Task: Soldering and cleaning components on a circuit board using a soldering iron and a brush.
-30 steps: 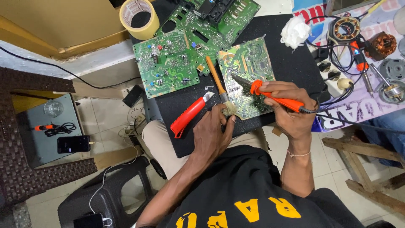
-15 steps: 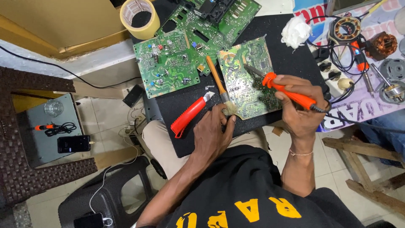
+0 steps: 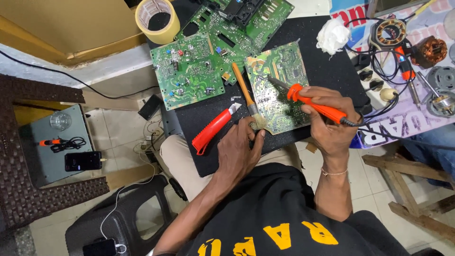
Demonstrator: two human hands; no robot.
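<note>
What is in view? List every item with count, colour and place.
circuit boards: three, green, on black mat
brush: one, wooden handle, between boards
knife: one, red, mat's near left
tape roll: one, yellow, top left
cloth: one, white, mat's far right
motor parts: several, right bench
phone: one, black, left stand
soldering iron: one, orange, in right hand
left hand: at board's near edge

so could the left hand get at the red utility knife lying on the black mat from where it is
Probably yes. The left hand rests on the black mat by the brush bristles, and the red utility knife lies just beside it with bare mat between them, nothing lying across it.
</note>
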